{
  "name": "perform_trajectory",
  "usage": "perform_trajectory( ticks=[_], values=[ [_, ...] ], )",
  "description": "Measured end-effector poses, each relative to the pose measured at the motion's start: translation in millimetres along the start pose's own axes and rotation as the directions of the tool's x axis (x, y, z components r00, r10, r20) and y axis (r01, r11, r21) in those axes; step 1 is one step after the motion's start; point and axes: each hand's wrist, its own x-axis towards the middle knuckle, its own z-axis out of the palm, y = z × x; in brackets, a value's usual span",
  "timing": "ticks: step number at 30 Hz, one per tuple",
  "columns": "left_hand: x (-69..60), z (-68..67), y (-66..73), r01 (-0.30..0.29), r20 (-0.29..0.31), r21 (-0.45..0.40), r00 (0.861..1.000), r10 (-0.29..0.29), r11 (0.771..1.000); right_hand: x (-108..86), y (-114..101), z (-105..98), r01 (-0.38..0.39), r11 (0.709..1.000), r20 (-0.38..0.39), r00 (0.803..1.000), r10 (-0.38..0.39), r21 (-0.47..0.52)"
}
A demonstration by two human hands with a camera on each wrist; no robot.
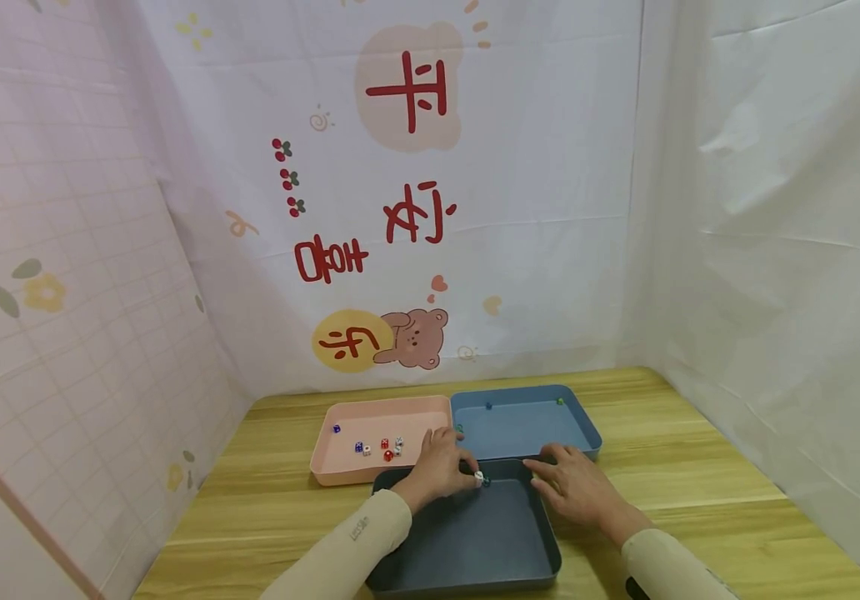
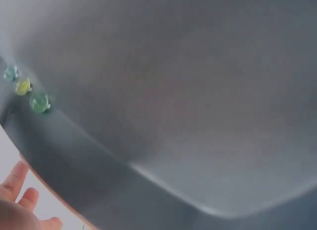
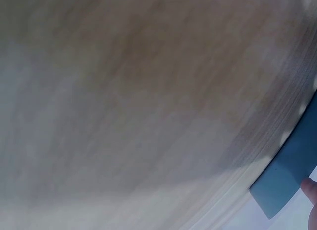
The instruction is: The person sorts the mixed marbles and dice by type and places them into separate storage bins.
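Note:
Over the far wall of the dark grey tray (image 1: 475,542), my left hand (image 1: 437,471) pinches a small white die (image 1: 479,477) between thumb and forefinger. Just beside it lies a small dark teal piece (image 1: 486,482). Three clear pieces, teal (image 2: 11,73), yellow (image 2: 23,86) and green (image 2: 39,102), sit in a row along the tray wall in the left wrist view; their exact shape is blurred. My right hand (image 1: 576,487) rests at the grey tray's far right corner, fingers loosely extended, holding nothing. A right fingertip (image 3: 308,186) shows beside a blue tray edge in the right wrist view.
A pink tray (image 1: 392,407) at the back left holds several blue, white and red dice. Next to it a blue tray (image 1: 527,433) contains a blue piece (image 1: 488,406) and green ones (image 1: 561,402). All stand on a wood-grain table (image 1: 685,467) with cloth walls around.

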Motion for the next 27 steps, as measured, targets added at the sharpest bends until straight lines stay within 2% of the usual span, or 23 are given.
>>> perform_trajectory(
  ticks=[5,9,13,17,23,27],
  values=[
    [5.3,-11.4,-4.3,-0.006,-0.028,0.029,1.0,0.006,1.0,-0.6,1.0,0.9,0.007,1.0,-0.001,1.0,-0.007,-0.005],
    [8.2,-22.3,-11.7,0.004,-0.068,-0.019,0.998,-0.005,1.0,-1.0,1.7,1.7,0.01,1.0,-0.003,1.0,-0.01,-0.007],
    [8.4,-33.5,-23.0,0.041,-0.1,-0.104,0.994,-0.052,0.994,-0.9,2.4,1.9,0.015,1.0,-0.008,1.0,-0.016,-0.01],
    [6.2,-44.9,-38.1,0.11,-0.125,-0.136,0.984,-0.127,0.985,-0.7,1.8,1.7,0.016,1.0,-0.008,1.0,-0.016,-0.006],
    [2.6,-61.2,-72.3,0.241,-0.155,-0.151,0.952,-0.264,0.959,-0.6,0.2,-0.3,0.013,1.0,-0.007,1.0,-0.013,0.007],
    [-1.8,-72.4,-96.5,0.347,-0.177,-0.164,0.91,-0.374,0.923,-0.5,0.1,-1.3,0.016,1.0,-0.002,1.0,-0.016,0.008]
  ],
)
